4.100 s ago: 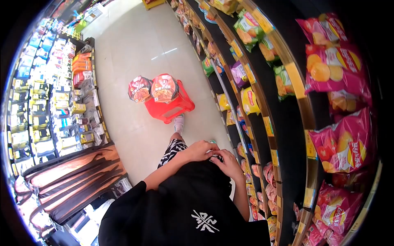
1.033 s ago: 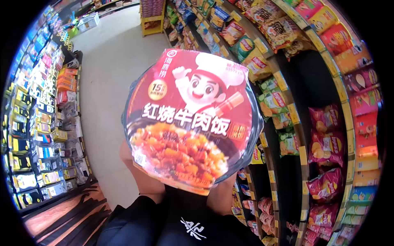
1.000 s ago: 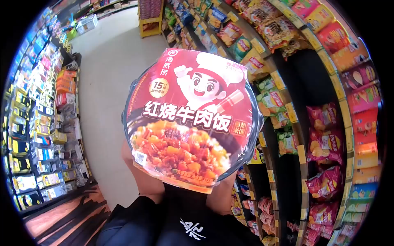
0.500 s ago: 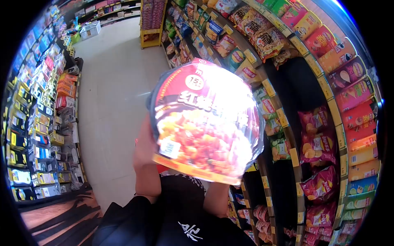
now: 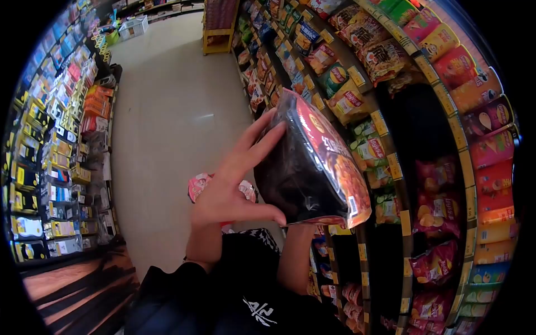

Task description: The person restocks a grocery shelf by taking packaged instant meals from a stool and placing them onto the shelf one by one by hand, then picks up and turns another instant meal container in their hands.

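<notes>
A sealed bowl of instant rice (image 5: 312, 167) with a dark plastic body and a red picture lid is held up in front of me. It is tilted, its dark side towards me and its lid facing right. My left hand (image 5: 231, 181) is against the bowl's left side, fingers on the upper part and thumb near the lower edge. My right forearm rises below the bowl, but the bowl hides my right hand. Lower down, behind my left hand, the pink-and-red tops of two more packages (image 5: 198, 185) show in part.
Snack shelves (image 5: 395, 167) with chip bags and cans curve along the right. Packaged goods hang on a rack (image 5: 58, 167) at the left. Tiled floor (image 5: 156, 123) runs between them towards a yellow stand (image 5: 218, 42) and a white basket (image 5: 134, 27).
The bowl, earlier lid-on to me, has turned so its dark side shows and has shifted slightly right. My left hand has come into view beside it. The packages below are now partly visible.
</notes>
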A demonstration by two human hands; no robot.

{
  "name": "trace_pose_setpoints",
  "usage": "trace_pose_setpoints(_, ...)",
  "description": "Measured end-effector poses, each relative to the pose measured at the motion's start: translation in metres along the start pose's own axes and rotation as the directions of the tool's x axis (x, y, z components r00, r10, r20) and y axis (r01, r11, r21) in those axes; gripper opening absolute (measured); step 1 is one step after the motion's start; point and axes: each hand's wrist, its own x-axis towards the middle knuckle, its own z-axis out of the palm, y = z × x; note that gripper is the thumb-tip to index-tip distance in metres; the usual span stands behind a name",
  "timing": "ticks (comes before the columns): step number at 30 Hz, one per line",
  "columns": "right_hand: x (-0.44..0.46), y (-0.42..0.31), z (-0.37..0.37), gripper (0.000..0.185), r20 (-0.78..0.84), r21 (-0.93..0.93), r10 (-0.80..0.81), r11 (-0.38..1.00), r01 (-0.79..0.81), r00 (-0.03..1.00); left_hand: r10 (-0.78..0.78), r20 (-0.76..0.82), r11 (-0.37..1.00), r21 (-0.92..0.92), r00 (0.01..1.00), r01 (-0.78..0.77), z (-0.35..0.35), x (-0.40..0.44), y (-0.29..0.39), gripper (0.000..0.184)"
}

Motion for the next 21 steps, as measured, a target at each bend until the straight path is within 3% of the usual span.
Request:
trace_pose_setpoints(7,0.006,0.005,-0.001,0.093,-0.013,-0.01,-0.018,1.0,0.018,1.0,-0.118,-0.033,0.992,-0.036,0.992,0.117,0.006,0.005,-0.008,0.109)
trace_pose_setpoints(13,0.004,0.004,0.0,0.094,-0.033,-0.019,-0.034,0.999,0.033,0.999,-0.113,-0.051,0.994,-0.002,0.992,0.113,0.005,0.007,-0.015,0.112)
trace_pose_setpoints(21,0.007,0.0,0.003,0.096,-0.044,-0.021,-0.075,0.997,0.074,0.996,-0.034,-0.124,0.986,-0.163,0.992,0.014,-0.003,0.012,-0.03,0.114)
